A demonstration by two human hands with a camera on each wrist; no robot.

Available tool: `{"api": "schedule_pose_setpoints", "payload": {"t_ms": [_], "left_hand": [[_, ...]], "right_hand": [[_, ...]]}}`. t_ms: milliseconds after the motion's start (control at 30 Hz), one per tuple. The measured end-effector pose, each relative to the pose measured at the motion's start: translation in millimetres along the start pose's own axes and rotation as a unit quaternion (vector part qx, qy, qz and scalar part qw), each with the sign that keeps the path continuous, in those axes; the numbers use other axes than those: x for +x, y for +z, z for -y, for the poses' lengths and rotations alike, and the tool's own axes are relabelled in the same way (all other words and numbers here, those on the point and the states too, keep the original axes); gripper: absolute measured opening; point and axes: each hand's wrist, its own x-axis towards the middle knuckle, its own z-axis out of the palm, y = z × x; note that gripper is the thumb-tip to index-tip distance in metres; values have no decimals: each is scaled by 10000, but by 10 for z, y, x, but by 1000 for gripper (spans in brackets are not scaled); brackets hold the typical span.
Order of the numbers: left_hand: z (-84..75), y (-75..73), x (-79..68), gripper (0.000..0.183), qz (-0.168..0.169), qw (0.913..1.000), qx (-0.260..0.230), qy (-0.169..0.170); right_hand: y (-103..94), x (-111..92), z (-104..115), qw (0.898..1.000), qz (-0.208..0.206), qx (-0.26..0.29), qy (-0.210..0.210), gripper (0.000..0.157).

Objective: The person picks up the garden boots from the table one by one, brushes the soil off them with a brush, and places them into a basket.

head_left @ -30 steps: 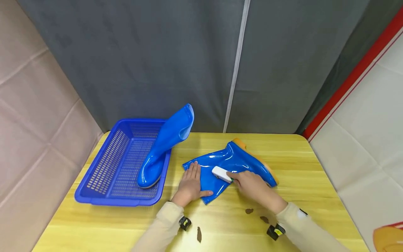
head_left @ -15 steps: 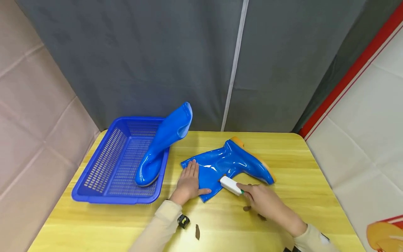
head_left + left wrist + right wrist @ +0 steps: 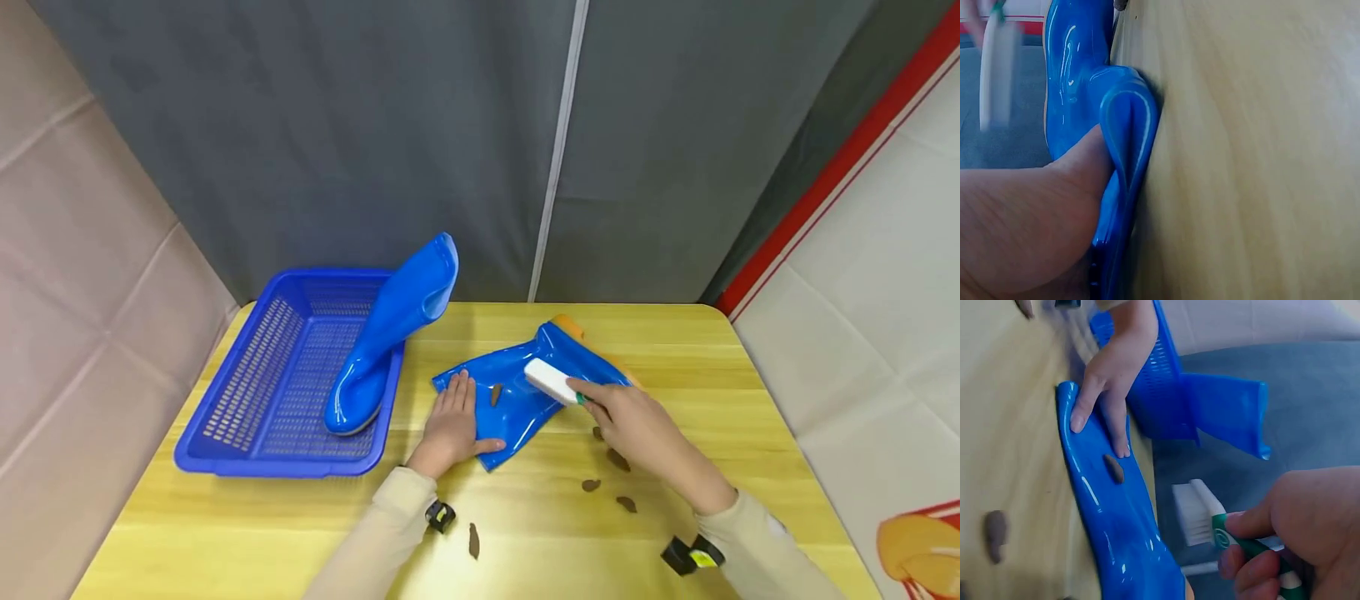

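A blue rubber boot (image 3: 517, 408) with an orange sole (image 3: 570, 326) lies on its side on the table. My left hand (image 3: 450, 425) presses flat on its shaft near the opening, fingers straight and thumb spread. Between that hand and the brush, a brown piece (image 3: 1114, 469) sits on the shaft. My right hand (image 3: 637, 421) grips the green handle of a white scrubbing brush (image 3: 551, 382). In the right wrist view the bristles (image 3: 1191, 512) are apart from the boot. The toe is hidden behind my right hand in the head view.
A blue plastic basket (image 3: 195, 465) stands at the left, and a second blue boot (image 3: 397, 325) leans over its right side. Several brown pieces (image 3: 626, 504) lie on the wooden table (image 3: 540, 550) in front of the boot. A grey curtain (image 3: 375, 150) hangs behind.
The brush went to the boot's front edge, then rose up and back over the boot. A brown piece now shows on the shaft, and more show on the table. My left hand stayed put.
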Motion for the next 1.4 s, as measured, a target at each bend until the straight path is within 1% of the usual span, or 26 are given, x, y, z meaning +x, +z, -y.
{"api": "schedule_pose_setpoints", "payload": {"t_ms": [67,133,200,233,300,367,467,600,667,733,833,933,1000,1100,1233,1333,1400], "left_hand": [[10,1,2,117,36,10000,20,-20],[24,20,12,118,96,9999,24,-49],[34,37,23,119,103,9999,39,-67],[39,47,28,120,95,9999,72,-81],[40,54,33,120,27,9999,105,-108],[35,56,35,120,-38,9999,128,-95],[9,56,23,120,-69,9999,138,-74],[-14,35,-6,119,-45,9999,122,-73],[-5,6,-25,117,-49,10000,12,-66],[22,-29,-42,116,50,9999,-138,-29],[67,-107,-58,115,180,9983,-540,98],[97,-156,-64,118,340,9961,-770,247],[100,-156,-68,123,310,9965,-714,305],[82,-117,-78,128,145,9989,-396,212],[44,-72,-77,132,-182,9998,7,-12],[34,-50,-67,138,-433,9988,56,-213],[36,-41,-64,143,-507,9981,-56,-352]], "right_hand": [[26,194,64,9994,-33,-165,-309,39],[93,376,124,9972,-20,-435,-604,38],[185,534,166,9947,15,-670,-778,36],[241,603,177,9928,-38,-817,-881,36],[344,701,188,9903,-49,-985,-975,35],[421,750,184,9898,-10,-1017,-995,36],[477,733,158,9897,87,-1000,-1025,37],[460,601,92,9885,199,-1003,-1118,37],[452,506,51,9871,266,-1021,-1205,37],[447,402,16,9860,320,-1050,-1256,37],[436,256,-17,9849,283,-1088,-1319,36],[394,145,-40,9868,229,-1050,-1211,35],[357,108,-54,9888,213,-981,-1107,34],[300,131,-59,9916,231,-834,-959,33],[258,305,2,9943,129,-707,-785,35],[285,497,67,9946,32,-677,-792,36],[330,621,94,9935,60,-695,-896,36]]}}
